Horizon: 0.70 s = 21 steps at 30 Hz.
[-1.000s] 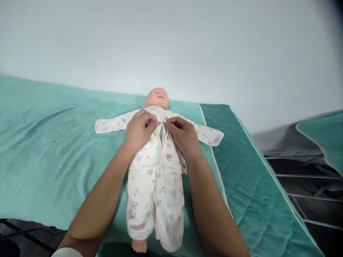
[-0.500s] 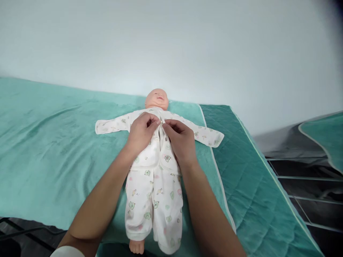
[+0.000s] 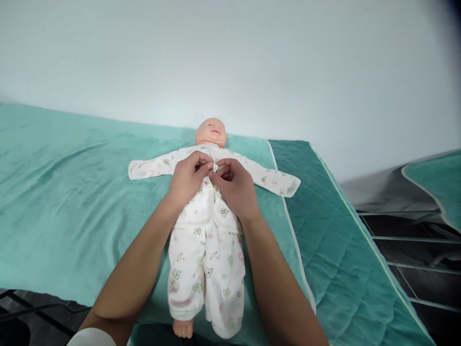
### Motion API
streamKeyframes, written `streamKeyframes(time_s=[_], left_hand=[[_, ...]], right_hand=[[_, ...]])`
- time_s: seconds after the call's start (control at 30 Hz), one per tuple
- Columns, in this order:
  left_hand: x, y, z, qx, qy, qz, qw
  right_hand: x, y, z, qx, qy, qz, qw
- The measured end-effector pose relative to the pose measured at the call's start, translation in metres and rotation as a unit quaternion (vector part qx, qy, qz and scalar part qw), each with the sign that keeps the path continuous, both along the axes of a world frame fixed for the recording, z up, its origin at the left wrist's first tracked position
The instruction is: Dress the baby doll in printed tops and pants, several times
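Patterned jacket (image 3: 194, 211) lies on the doll (image 3: 211, 132), its opening (image 3: 214, 194) running head-to-feet; left hand (image 3: 188, 177) and right hand (image 3: 236, 185), equally near, pinch its edges over the doll's chest, the exact grip partly hidden

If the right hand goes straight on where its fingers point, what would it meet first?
Probably the left hand, just across the front of the shirt; the exact depth is unclear.

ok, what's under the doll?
A light green blanket is under the doll; one sleeve extends past the blanket's white edge over the darker quilt. The patch directly beneath the doll's back is covered, so can't be seen.
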<state>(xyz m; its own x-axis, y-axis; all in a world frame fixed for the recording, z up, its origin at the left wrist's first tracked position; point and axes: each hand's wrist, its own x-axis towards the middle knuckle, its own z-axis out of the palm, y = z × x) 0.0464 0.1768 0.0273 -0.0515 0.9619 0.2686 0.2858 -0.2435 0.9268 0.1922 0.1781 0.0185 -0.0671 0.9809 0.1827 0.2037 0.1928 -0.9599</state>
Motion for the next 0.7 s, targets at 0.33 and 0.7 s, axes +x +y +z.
streamKeyframes(time_s=[0.33,0.7], left_hand=[[0.003,-0.001,0.003,-0.015,0.0,0.025,1.0],[-0.013,-0.008,0.01,-0.027,0.017,-0.044,0.999]], right_hand=[[0.001,-0.003,0.004,0.027,-0.073,0.015,0.997],[-0.001,-0.044,0.024,0.127,-0.386,-0.042,0.913]])
